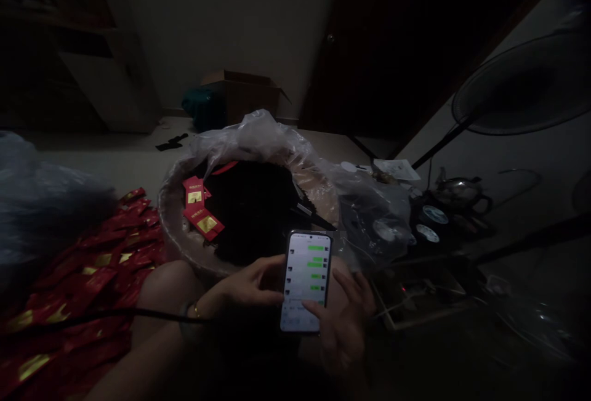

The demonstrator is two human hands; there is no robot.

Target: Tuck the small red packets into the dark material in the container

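Observation:
A lit phone (306, 284) stands upright above my lap, with a chat of green message bubbles and a keyboard on its screen. My left hand (252, 284) grips its left edge; a bracelet and ring-like gold band circle that wrist. One finger of my right hand (344, 321) touches the lower screen, while its other fingers are spread beside the right edge. Behind the phone sits a round basin lined with clear plastic (173, 238), holding a heap of dark material (253, 210). Small red packets (205, 222) lie on the heap's left side.
Many red and gold packets (92, 278) are piled at left beside a plastic bag (50, 185). A cardboard box (252, 93) stands by the wall. On the right are a fan (521, 87), a kettle (457, 188) and a low tray table (415, 302). A dark cable crosses my left forearm.

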